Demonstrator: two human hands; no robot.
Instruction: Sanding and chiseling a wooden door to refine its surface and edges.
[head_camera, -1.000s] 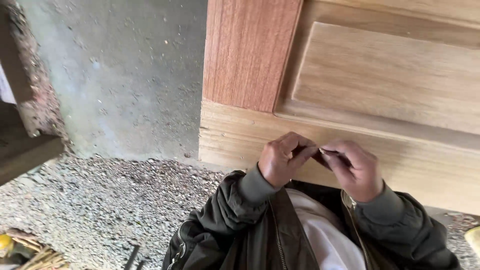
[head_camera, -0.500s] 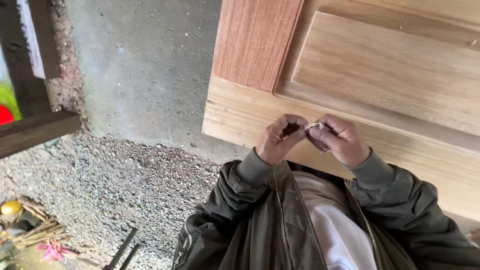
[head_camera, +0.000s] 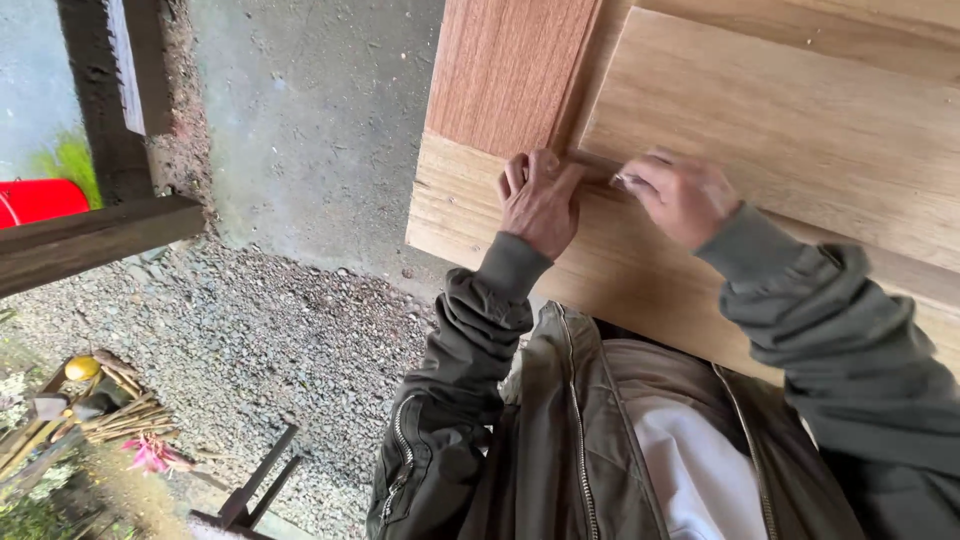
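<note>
Head view: two hands apart on one wooden door (head_camera: 760, 130); left hand (head_camera: 540, 200) flat, right hand (head_camera: 680, 195) pinched, blurred.

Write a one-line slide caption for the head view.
Both hands, left hand and right hand, press against a wooden door panel above a gravel floor.

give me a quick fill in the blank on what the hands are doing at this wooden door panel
1. Both hands press against a door made of ____.
2. The left hand lies on the wooden door with its fingers ____.
3. The right hand rests at the groove of the panel, and its sleeve is ____ in colour.
4. The ground beside the door is covered with ____.

Missing words: wood; curled; grey-green; gravel
</note>
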